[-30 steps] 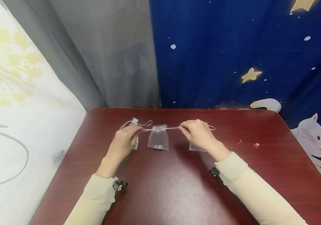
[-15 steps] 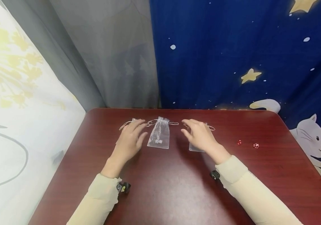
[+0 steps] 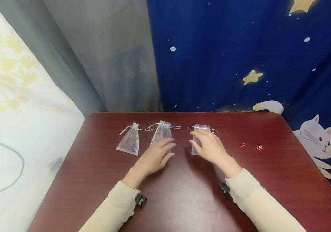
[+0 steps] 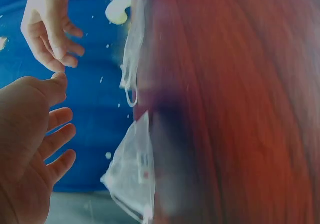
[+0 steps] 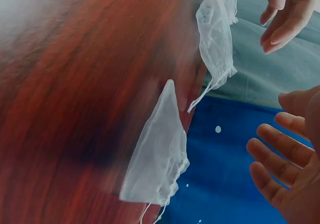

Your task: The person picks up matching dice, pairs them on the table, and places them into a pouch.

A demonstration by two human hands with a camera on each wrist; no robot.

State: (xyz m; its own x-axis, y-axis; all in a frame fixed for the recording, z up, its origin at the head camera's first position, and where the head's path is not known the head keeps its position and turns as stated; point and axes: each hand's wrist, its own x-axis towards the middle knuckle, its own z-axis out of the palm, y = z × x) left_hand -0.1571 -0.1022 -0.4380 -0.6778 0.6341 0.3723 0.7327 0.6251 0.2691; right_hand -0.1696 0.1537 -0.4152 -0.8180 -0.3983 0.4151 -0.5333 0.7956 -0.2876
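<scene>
Three sheer white drawstring pouches lie in a row on the table. The left pouch [image 3: 130, 140] is drawn at its neck and has blue dice [image 3: 134, 149] inside. My left hand [image 3: 154, 156], fingers spread and holding nothing, hovers over the lower part of the middle pouch [image 3: 160, 131] and hides its dice in the head view. Above the right pouch [image 3: 195, 143] is my right hand [image 3: 210, 146], its fingers loosely bent with nothing in them. The right wrist view shows that right pouch [image 5: 155, 154] flat, its ruffled mouth wide, and my right hand [image 5: 287, 159] apart from it.
Two red dice, a smaller-looking red die [image 3: 242, 145] and a red die with white pips [image 3: 259, 148], lie on the right of the dark red table [image 3: 177, 199]. Behind the table's far edge hang a grey curtain [image 3: 119, 64] and a blue curtain [image 3: 206, 64].
Both hands have let go of the middle pouch's strings, and that pouch now lies flat. The left hand has moved right, uncovering the left pouch. The right hand has shifted slightly.
</scene>
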